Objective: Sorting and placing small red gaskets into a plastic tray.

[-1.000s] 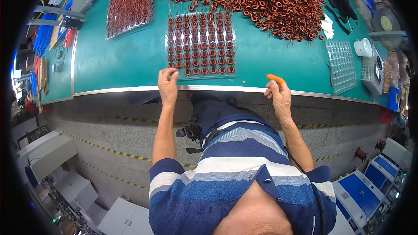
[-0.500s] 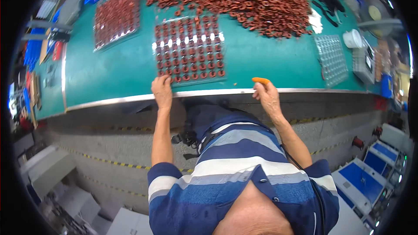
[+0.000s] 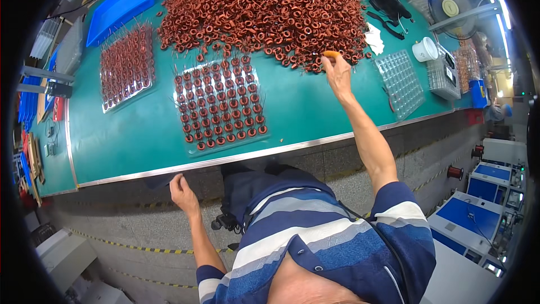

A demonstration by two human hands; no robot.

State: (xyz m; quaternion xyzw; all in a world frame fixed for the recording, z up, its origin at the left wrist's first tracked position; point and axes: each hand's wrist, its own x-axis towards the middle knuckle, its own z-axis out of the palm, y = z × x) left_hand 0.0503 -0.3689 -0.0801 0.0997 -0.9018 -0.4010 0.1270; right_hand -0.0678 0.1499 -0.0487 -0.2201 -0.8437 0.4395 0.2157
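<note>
My right hand reaches over the near right edge of a large heap of reddish-brown ring coils with thin wire leads. An orange cover, like a finger cot, is on its index finger. The thumb and index finger are bent together at the coils; whatever is between them is too small to make out. My left hand is just off the table's front edge, fingers curled in, with nothing visible in it. Between my hands and the heap lies a clear plastic tray with rows of ring coils standing in its pockets.
A second filled tray lies at the left, near a blue bin. To the right are an unfilled clear tray, a white tub, white paper and a black strapped item. A metal edge strip borders the green table.
My right hand has moved forward from the table's front edge to the heap. My left hand has left the tray's near left corner and drawn back off the table. The view has shifted.
</note>
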